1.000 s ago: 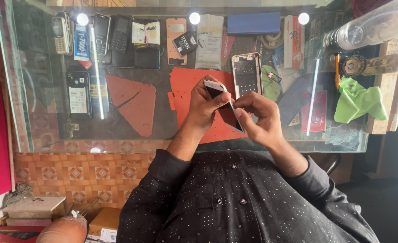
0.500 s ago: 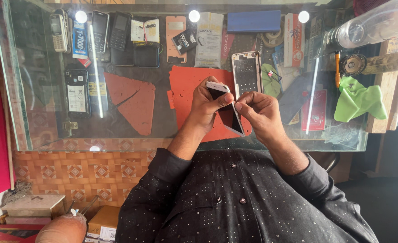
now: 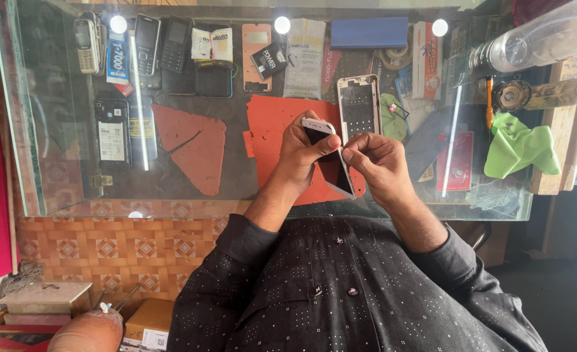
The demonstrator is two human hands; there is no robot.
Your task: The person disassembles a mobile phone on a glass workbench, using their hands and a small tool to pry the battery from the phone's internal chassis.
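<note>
The glass-topped table (image 3: 171, 195) spans the view, a flat transparent pane with lamp glare on it and a tiled orange-brown front below. Under the glass lie an orange rubbery mat (image 3: 272, 130), rectangular, and a triangular red-brown piece (image 3: 194, 146) to its left. A crumpled green cloth (image 3: 519, 146) rests at the right edge, beside a clear plastic bottle (image 3: 542, 36) lying on its side. A bare phone frame (image 3: 360, 107), pale metal with a dark inner plate, lies flat just beyond the hands.

The smartphone (image 3: 331, 163), a thin slab with a glossy black screen and a white top edge, is held tilted above the mat. The left hand (image 3: 301, 160) wraps it from the left, its grip clamped on the body with the thumb across the screen. The right hand (image 3: 379, 163) meets the phone at its right edge, fingertips (image 3: 350, 146) pinched together against the upper part of the screen.
</note>
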